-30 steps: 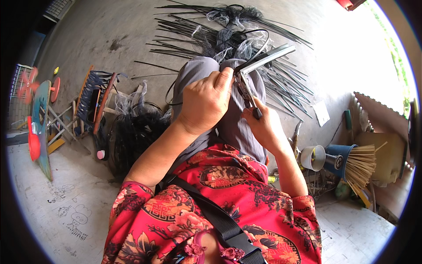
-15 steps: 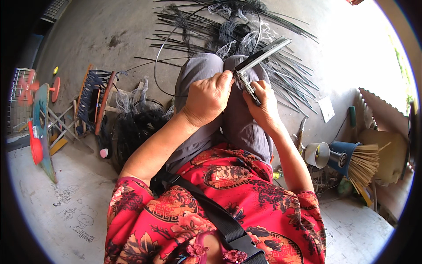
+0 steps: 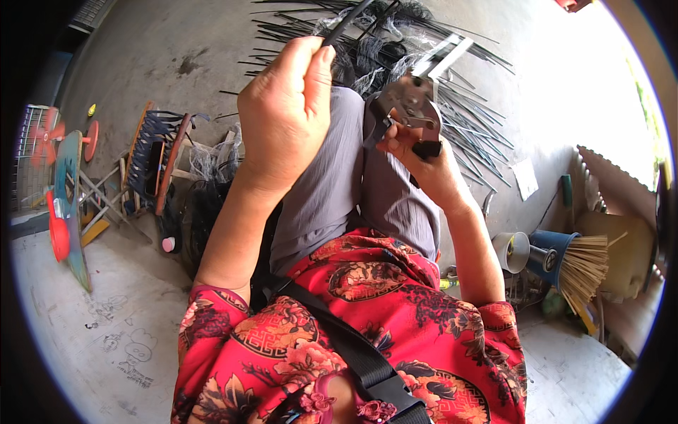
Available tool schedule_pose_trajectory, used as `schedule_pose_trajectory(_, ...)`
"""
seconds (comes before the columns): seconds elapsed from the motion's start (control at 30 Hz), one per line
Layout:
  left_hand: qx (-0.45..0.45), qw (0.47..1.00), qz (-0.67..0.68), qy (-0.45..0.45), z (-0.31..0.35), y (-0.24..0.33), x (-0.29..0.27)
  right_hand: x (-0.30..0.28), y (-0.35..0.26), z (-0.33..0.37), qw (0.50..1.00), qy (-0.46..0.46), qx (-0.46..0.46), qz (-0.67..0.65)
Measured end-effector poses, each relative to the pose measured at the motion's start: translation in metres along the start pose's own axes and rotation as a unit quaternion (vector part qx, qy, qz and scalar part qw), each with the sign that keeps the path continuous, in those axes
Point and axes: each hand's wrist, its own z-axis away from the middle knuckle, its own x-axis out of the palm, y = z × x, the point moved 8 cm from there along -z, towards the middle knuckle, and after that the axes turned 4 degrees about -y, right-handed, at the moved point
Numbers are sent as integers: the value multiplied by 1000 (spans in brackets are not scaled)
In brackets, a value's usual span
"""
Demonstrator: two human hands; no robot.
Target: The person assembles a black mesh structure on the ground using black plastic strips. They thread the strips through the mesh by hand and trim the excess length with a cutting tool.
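My left hand [image 3: 286,116] is raised over my left knee, fingers closed on a thin black rod [image 3: 346,23] that rises toward the top edge. My right hand [image 3: 431,164] is closed around dark-tipped handles of a pair of metal pliers [image 3: 408,99]. From the head of the pliers a long pale metal rail points up and away; it is blurred. The handles look spread apart, and the pliers stand apart from the rod. Beyond my knees, a bundle of black rods [image 3: 466,116] lies on the floor, tangled with dark and whitish netting [image 3: 371,53].
At left are a small folding stool [image 3: 152,159] with a woven seat, an upright board [image 3: 67,212] with red parts, and a dark netting heap [image 3: 205,205]. To the right stand a blue bucket [image 3: 547,247] with thin sticks [image 3: 586,258] and a white container [image 3: 510,252].
My hands have moved apart: the left rose up and left with the black rod, away from the pliers. The pliers turned, their handles now spread, and the large black loop has left my knees.
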Motion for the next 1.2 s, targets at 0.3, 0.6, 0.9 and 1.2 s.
schedule_pose_trajectory(0.3, -3, 1000, 17, -22, 34, -13, 31, -19, 47, 32, 994, 66, 0, 84)
schedule_pose_trajectory(0.6, 90, 995, -36, -25, 44, 19, 36, -22, 93, 32, 991, 62, 2, 120)
schedule_pose_trajectory(0.9, 110, 989, -71, -61, 41, 35, 39, -10, 35, 22, 992, 61, 56, 95)
schedule_pose_trajectory(1.2, 158, 976, -131, -76, 39, 16, 80, -11, 15, 24, 983, 72, 85, 147)
